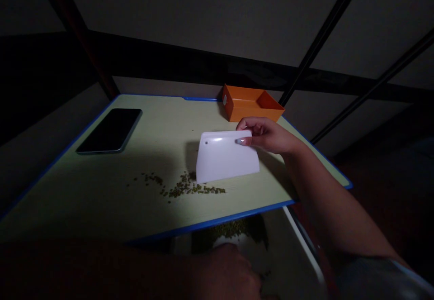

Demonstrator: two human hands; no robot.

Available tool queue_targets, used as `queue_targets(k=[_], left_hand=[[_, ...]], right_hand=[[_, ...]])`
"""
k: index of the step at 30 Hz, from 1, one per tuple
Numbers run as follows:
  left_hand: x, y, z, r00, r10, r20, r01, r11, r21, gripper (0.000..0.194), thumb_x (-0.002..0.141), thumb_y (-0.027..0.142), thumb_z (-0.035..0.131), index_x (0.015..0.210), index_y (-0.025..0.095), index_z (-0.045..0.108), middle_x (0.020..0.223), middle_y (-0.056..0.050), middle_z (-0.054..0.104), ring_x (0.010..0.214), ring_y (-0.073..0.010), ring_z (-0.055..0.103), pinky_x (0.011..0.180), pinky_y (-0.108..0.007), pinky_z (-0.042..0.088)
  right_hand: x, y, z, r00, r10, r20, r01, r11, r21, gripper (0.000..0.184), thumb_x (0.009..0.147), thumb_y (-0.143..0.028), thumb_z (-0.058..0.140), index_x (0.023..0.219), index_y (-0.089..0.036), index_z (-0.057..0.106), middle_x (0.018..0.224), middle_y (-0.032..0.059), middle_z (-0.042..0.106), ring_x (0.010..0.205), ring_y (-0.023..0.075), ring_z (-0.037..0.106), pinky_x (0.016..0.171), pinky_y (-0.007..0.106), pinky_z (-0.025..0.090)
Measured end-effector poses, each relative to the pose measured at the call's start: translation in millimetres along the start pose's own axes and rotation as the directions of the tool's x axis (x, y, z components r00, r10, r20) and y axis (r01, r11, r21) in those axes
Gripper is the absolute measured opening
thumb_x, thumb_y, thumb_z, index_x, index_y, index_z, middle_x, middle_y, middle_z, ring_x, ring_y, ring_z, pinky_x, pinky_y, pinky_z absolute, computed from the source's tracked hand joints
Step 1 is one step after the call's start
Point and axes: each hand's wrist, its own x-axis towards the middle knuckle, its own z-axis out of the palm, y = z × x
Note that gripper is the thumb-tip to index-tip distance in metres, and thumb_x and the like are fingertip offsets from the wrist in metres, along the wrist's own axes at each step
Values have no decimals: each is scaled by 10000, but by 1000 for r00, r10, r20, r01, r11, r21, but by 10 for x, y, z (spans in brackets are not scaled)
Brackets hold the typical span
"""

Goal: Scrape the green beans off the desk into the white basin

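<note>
My right hand [266, 135] pinches the top right corner of a white plastic scraper [227, 159], thumb in front and fingers behind. The scraper stands upright on the pale board, its lower edge beside a scatter of small green beans [185, 186] that look like mung beans. Low in the view and in shadow, my left hand [230, 270] is closed below the board's front edge. Its fingers are mostly hidden, and a white patch shows just beyond it. Near that hand lies a heap of similar beans [233, 229] in a white-rimmed tray [303, 241].
The pale tabletop [162, 123] has a blue edge. A dark phone [110, 130] lies at its left side. An orange open box [252, 105] stands at the back right. Behind the table rises a panelled wall [190, 15] with dark strips.
</note>
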Motion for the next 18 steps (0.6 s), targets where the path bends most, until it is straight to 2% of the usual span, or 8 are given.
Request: queue_targets(k=[4,6,7,9,11,14,18], left_hand=[[-2,110,-180,997,62,55,-68,990,125,294,831,274,645,1123,247,651,733,-31,725,661,-234,671,618,-355,475],[23,178,-298,995,58,82,-73,979,192,277,853,227,628,1129,238,642,735,-36,735,649,-233,681,564,-345,448],[40,213,-355,988,46,149,-88,954,288,281,876,226,614,1157,234,623,768,-41,748,663,-233,696,531,-342,434],[79,276,-450,964,21,264,-114,932,344,249,890,243,611,1138,224,623,781,-36,754,679,-223,713,477,-337,406],[112,321,-507,957,-17,291,-99,920,379,206,896,260,614,1098,229,635,804,-31,762,702,-220,726,452,-342,387],[127,343,-521,958,-22,285,-95,915,393,183,900,271,618,1077,233,641,805,-27,765,705,-219,732,452,-340,386],[94,307,-460,977,39,211,-119,917,380,210,843,278,683,1042,228,641,751,-18,757,662,-214,716,478,-322,398]], right_hand=[[17,70,-72,999,35,-40,-37,999,-32,279,827,-396,723,893,-166,581,672,-48,504,556,63,426,473,207,297],[24,95,-89,997,54,-55,-57,997,-51,271,841,-397,703,901,-160,588,665,-49,496,549,63,416,468,213,291],[27,100,-94,996,60,-64,-64,996,-60,265,844,-393,698,898,-158,590,664,-48,495,553,63,415,471,215,293],[28,97,-100,995,67,-79,-73,994,-76,256,845,-388,697,888,-158,594,666,-45,497,566,63,416,478,215,297],[26,83,-108,994,71,-82,-78,994,-81,262,840,-395,703,882,-160,596,663,-45,497,566,61,413,475,214,294],[15,71,-130,996,75,-46,-78,995,-68,274,838,-411,709,881,-166,594,655,-50,493,544,53,402,462,212,281],[2,85,-156,996,89,19,-88,994,-62,276,847,-420,703,885,-170,593,643,-59,485,520,45,392,446,208,261]])
